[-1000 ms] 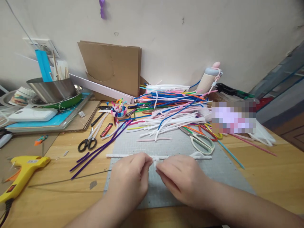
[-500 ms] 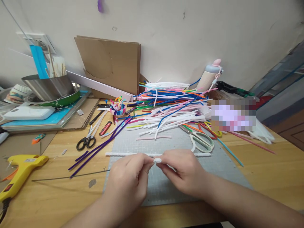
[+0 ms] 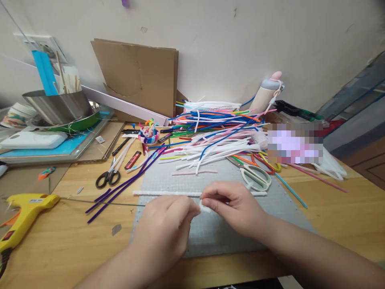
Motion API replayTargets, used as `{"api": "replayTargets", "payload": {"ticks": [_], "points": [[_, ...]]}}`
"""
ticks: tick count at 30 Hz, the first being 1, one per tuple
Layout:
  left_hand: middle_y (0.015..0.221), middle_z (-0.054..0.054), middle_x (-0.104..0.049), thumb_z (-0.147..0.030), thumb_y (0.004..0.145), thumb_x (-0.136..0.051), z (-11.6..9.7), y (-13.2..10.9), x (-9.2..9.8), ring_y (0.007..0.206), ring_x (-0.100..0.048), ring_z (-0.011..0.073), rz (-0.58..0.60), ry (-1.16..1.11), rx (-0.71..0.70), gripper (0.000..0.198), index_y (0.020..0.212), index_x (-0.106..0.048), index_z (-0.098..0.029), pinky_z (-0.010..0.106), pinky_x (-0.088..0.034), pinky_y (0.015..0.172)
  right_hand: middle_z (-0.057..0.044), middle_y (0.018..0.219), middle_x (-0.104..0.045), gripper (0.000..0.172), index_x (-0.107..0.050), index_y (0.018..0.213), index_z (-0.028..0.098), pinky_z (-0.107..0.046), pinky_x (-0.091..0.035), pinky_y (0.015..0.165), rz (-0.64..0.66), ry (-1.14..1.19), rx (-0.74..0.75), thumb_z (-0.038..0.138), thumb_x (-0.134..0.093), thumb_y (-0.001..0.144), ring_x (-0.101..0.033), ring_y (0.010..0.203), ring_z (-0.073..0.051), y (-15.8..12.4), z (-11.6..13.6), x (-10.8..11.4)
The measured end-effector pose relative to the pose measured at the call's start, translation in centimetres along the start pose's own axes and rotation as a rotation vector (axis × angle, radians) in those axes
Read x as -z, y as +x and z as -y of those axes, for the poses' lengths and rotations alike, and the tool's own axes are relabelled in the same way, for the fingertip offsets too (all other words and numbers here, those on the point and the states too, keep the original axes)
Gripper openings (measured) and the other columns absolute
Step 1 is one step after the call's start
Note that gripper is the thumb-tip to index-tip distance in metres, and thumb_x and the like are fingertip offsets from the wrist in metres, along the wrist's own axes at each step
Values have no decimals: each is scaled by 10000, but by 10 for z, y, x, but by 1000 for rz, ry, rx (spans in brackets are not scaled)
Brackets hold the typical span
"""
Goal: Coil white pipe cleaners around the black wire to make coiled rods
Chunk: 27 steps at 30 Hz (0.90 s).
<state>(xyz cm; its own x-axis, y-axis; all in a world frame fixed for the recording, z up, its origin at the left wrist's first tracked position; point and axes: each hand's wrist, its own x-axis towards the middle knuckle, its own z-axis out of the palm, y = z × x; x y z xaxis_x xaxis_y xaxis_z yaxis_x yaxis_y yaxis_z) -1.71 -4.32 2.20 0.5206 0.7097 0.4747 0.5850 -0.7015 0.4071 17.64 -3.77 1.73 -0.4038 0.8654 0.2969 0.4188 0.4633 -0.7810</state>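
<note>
My left hand (image 3: 168, 224) is closed, its fingertips pinching a small white fuzzy piece of pipe cleaner (image 3: 205, 207) above the grey cutting mat. My right hand (image 3: 233, 206) meets it from the right, thumb and forefinger pinched together at the same white piece. The fingers cover most of it. A thin dark wire (image 3: 102, 202) sticks out leftward from behind my left hand; its inner end is hidden. Just beyond my hands a long white pipe cleaner (image 3: 167, 193) lies straight across the cutting mat (image 3: 222, 241).
Behind the mat lies a heap of coloured pipe cleaners (image 3: 216, 140). Pale-handled scissors (image 3: 255, 176) lie right, black-handled scissors (image 3: 107, 178) left. Purple pipe cleaners (image 3: 126, 184) and a yellow glue gun (image 3: 24, 212) are at the left. A bottle (image 3: 263, 94) stands by the wall.
My right fingers have shifted slightly up and turned around the white piece. The dark wire has swung, its outer end now higher and farther right. The view has shifted slightly.
</note>
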Motion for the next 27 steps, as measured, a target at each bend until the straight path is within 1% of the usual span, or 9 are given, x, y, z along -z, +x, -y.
{"api": "replayTargets", "payload": {"ticks": [2, 6, 10, 16, 18, 20, 23, 25, 27], "points": [[665, -29, -651, -145, 839, -511, -1, 0, 0, 603, -606, 140, -52, -23, 35, 93, 787, -555, -208, 252, -422, 550, -4, 723, -623, 140, -615, 829, 177, -217, -409, 586, 32, 5, 32, 209, -492, 889, -551, 655, -104, 0, -1, -3], [674, -16, -651, -131, 837, -507, -2, 0, -1, 623, -611, 135, -111, -15, 89, 104, 781, -557, -203, 244, -438, 566, 3, 622, -539, 204, -564, 729, 168, -240, -333, 538, 51, -180, 169, 213, -457, 895, -475, 572, -104, -5, 0, -10], [704, 1, -646, -118, 825, -518, 2, 2, -2, 658, -611, 133, -155, -38, 108, 85, 794, -551, -190, 238, -464, 589, -7, 661, -555, 146, -544, 786, 164, -247, -328, 550, 41, -235, 217, 176, -441, 889, -475, 586, -109, -8, 1, -14], [806, 21, -649, -107, 859, -473, 7, 4, -4, 744, -612, 135, -75, -110, 80, 109, 877, -543, -189, 244, -488, 649, -4, 659, -552, 177, -517, 751, 172, -245, -340, 552, -1, -285, 154, 177, -418, 899, -482, 590, -110, -5, -4, -14], [807, 24, -650, -104, 862, -464, 7, 4, -5, 750, -613, 139, -69, -98, 85, 114, 879, -541, -188, 251, -491, 654, -15, 683, -574, 158, -542, 799, 167, -257, -353, 564, 8, -357, 199, 176, -417, 896, -500, 611, -123, -6, -4, -13], [801, 26, -649, -102, 858, -466, 8, 4, -7, 747, -612, 144, -72, -77, 87, 110, 871, -538, -184, 260, -494, 657, -26, 677, -585, 154, -570, 836, 160, -275, -353, 562, 17, -457, 279, 183, -428, 890, -511, 611, -139, -9, -1, -12], [798, 38, -647, -116, 856, -461, 7, 2, -9, 748, -608, 163, -55, -25, 65, 103, 860, -545, -177, 291, -496, 659, -34, 660, -605, 143, -602, 860, 160, -287, -351, 555, -57, -553, 371, 185, -462, 878, -526, 600, -150, -12, 3, -8], [774, 41, -640, -111, 852, -450, 7, 1, -10, 734, -601, 175, -31, 17, 29, 127, 837, -558, -176, 312, -491, 652, -32, 684, -626, 130, -614, 897, 168, -278, -370, 568, -123, -514, 373, 183, -487, 872, -543, 614, -143, -11, 4, -3], [750, 38, -634, -83, 837, -439, 6, 1, -10, 715, -593, 178, -2, 28, -12, 161, 815, -569, -177, 318, -485, 641, -20, 696, -633, 127, -623, 905, 180, -259, -395, 584, -120, -382, 298, 198, -500, 877, -556, 624, -127, -7, 2, 1]]}}
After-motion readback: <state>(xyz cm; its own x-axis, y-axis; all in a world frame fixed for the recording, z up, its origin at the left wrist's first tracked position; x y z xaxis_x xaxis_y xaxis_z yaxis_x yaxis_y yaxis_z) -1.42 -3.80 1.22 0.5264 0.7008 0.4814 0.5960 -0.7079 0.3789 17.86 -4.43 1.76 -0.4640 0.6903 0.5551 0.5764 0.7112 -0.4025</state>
